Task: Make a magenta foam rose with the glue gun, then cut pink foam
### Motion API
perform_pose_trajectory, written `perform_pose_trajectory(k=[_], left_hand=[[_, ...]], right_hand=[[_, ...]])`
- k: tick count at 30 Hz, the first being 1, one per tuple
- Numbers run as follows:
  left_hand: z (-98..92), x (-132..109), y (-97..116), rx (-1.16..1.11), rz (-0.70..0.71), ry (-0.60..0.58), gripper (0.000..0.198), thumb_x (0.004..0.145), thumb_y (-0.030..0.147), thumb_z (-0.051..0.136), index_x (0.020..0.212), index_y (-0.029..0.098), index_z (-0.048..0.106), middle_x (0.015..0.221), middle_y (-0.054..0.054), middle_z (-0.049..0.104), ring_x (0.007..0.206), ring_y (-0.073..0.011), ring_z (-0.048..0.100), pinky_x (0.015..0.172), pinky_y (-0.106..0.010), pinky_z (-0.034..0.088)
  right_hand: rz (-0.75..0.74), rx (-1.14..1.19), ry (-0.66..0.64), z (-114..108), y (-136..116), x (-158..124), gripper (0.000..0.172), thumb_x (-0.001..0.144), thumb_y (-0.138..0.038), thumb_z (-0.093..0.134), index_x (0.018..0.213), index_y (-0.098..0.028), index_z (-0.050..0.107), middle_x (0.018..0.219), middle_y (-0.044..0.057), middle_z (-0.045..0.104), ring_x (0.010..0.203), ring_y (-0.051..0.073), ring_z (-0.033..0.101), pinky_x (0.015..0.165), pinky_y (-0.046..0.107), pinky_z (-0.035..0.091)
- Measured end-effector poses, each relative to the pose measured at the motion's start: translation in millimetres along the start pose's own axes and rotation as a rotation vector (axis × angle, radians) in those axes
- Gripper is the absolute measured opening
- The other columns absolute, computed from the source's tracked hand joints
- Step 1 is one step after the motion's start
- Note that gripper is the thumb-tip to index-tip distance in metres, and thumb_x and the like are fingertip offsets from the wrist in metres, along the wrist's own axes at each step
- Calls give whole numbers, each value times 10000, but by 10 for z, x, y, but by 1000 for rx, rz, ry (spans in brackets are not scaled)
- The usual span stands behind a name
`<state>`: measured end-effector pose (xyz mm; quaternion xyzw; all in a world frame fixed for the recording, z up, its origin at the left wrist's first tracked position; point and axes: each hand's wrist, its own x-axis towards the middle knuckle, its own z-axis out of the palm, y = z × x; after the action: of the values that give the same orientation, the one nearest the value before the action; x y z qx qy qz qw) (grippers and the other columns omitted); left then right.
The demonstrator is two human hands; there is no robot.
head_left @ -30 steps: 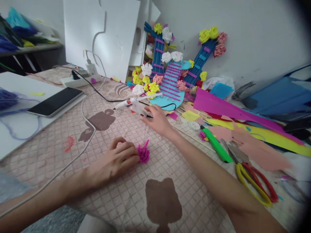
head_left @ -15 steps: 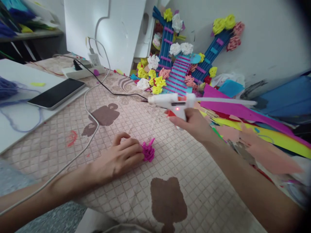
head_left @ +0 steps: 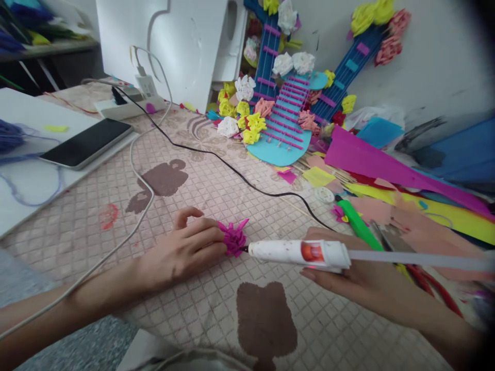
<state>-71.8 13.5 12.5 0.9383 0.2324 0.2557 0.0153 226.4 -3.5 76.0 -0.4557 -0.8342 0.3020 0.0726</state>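
One glue gun [head_left: 277, 251] at magenta flower [head_left: 234, 238]

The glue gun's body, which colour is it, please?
The glue gun's body is white, with an orange-red part; shown best in the head view.

Well left of the left grip [head_left: 193, 245], a dark-screened phone [head_left: 87, 143] lies on a white board [head_left: 38, 109], with purple yarn [head_left: 11, 136] farther left. Beyond that grip sits a white power strip [head_left: 127, 106]; a pale cable [head_left: 137, 219] curves across the worktop [head_left: 211, 309] to the grip's left. Just beyond the right grip [head_left: 359, 278] lies a green cutter [head_left: 356, 221]; partly hidden scissors [head_left: 443, 291], a magenta sheet [head_left: 386, 165] and a yellow sheet [head_left: 436, 206] are farther right. Beyond both grips, paper flowers [head_left: 255, 122] surround a turquoise panel [head_left: 276, 149].
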Motion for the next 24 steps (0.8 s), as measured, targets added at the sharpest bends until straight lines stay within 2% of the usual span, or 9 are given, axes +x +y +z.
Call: perform_pose_trajectory(k=[7,15,24], left_hand=[[-22,2,-3,-26,-30,-37,306,1015,197,274,1029,190,580,966,-24,688,950,-165,571,924,-373,300],[57,-52,-37,-24,-27,9,299,1016,210,281,1031,197,580,972,-21,688,961,-163,570,937,-377,292],[1,-4,-1,-5,-49,-4,279,1010,197,312,1008,195,591,954,-17,694,922,-155,578,930,-375,304]], right_hand=[[2,-40,-42,37,-100,80,242,939,-367,468,759,-209,436,743,-10,517,661,132,499,556,254,367],[-6,-69,-50,82,-96,107,222,949,-375,449,800,-211,457,775,-6,529,688,138,501,588,267,368],[-19,-48,-60,117,-78,141,207,949,-376,453,817,-217,469,802,-3,534,718,142,511,611,273,376]])
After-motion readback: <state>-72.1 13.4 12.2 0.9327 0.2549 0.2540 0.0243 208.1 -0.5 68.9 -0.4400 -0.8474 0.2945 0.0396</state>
